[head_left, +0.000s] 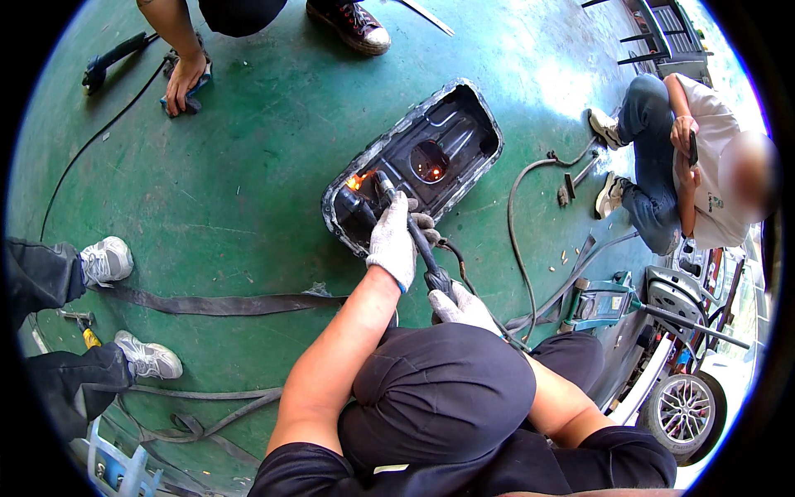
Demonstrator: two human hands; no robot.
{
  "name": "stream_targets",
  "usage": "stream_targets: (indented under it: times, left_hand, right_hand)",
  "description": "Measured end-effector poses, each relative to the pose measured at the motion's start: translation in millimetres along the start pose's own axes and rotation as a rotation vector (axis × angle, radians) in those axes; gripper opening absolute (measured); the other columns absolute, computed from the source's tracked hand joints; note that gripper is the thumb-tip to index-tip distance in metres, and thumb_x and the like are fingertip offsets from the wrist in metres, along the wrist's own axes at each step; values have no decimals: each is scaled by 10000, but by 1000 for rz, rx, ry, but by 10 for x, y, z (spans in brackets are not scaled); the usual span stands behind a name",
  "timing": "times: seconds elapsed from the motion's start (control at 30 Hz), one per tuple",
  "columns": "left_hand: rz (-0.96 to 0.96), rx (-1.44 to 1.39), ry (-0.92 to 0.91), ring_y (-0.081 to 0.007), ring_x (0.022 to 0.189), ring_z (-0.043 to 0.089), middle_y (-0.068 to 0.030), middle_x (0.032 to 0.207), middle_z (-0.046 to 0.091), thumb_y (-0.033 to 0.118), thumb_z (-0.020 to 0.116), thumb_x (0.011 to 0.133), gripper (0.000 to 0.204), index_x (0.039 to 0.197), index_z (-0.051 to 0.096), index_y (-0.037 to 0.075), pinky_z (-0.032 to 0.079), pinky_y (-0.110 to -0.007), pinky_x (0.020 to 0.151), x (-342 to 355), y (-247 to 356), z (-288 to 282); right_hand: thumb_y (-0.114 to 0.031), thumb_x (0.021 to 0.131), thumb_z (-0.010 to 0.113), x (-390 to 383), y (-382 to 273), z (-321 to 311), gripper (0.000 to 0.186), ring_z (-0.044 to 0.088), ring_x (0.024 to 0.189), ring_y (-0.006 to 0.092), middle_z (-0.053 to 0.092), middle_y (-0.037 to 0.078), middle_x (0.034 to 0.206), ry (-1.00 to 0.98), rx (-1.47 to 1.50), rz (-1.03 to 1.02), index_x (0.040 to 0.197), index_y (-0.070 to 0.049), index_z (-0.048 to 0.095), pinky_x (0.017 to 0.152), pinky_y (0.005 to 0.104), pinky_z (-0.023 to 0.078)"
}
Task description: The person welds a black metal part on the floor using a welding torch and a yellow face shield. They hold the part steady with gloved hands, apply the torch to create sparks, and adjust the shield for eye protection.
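Two gloved hands work a dark, long-handled torch (pixel 421 240) over a black tub (pixel 478 116) that lies open side up on the green floor (pixel 224 207). The left hand (pixel 392 242) is wrapped round the front of the torch, fingers closed, just over the tub's near edge. The right hand (pixel 465 308) sits farther back, its fingers curled at the rear of the grip (partly hidden, though it looks closed on it). The torch's tip is inside the tub, next to an orange glow (pixel 358 180) near the left end; more orange spots show at a round opening (pixel 430 161) in the tub's bottom. The tub lies at a slant, its rim grey and ragged.

Beyond the tub to the left, another person's bare hand (pixel 184 83) presses on something blue on the floor, with a black power tool (pixel 108 65) near it. On the right, a person in a pale shirt (pixel 716 157) holds a dark phone-like object (pixel 693 147). A grey hose (pixel 515 224) curves between that person and the tub. A flat dark strap (pixel 215 302) stretches across the floor at left, and a car wheel (pixel 682 412) stands at lower right.
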State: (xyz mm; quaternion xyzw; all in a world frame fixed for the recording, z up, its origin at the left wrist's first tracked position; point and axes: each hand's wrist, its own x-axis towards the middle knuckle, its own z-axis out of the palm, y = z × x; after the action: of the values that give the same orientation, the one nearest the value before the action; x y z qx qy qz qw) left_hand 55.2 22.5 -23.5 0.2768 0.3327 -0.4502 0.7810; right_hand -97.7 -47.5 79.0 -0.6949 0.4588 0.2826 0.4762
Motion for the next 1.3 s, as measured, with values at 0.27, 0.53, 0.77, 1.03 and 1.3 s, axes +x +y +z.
stream_targets:
  times: [0.27,0.53,0.77,1.03,1.3]
  left_hand:
    - [13,2,7,-253,620,628,-136,813,666,507,559,1076,474,1201,564,50,526,-391,620,52,-11,-39]
    - [53,-18,-15,-230,709,629,-142,870,661,446,579,1079,429,1175,562,28,520,-357,620,74,-28,-97]
    - [-16,-72,-30,-228,667,578,-147,804,636,424,554,1093,409,1187,559,25,527,-371,631,-29,28,6]
    - [0,86,-27,-247,646,634,-145,821,671,435,534,1098,440,1204,583,11,565,-388,655,-64,-83,-15]
    - [1,79,-34,-245,674,653,-136,820,670,412,567,1087,421,1189,575,4,583,-391,657,-118,-89,-86]
  right_hand:
    - [-518,1017,616,16,-31,-7,487,651,802,285,659,152,843,-25,3,12,1034,-31,605,753,421,499]
    - [-520,1018,622,-1,-41,-11,495,637,798,282,655,159,848,20,-88,-63,1028,-26,608,756,417,497]
    - [-482,1020,615,14,54,-12,452,641,828,266,654,155,873,-39,46,-4,1085,-34,616,781,408,499]
    - [-504,1019,605,-23,182,-55,463,645,806,268,660,141,867,-22,39,-3,1116,-52,614,763,412,503]
    - [-499,1013,614,-80,180,-77,481,660,929,316,685,188,975,-38,-29,1,1159,-41,623,854,423,502]
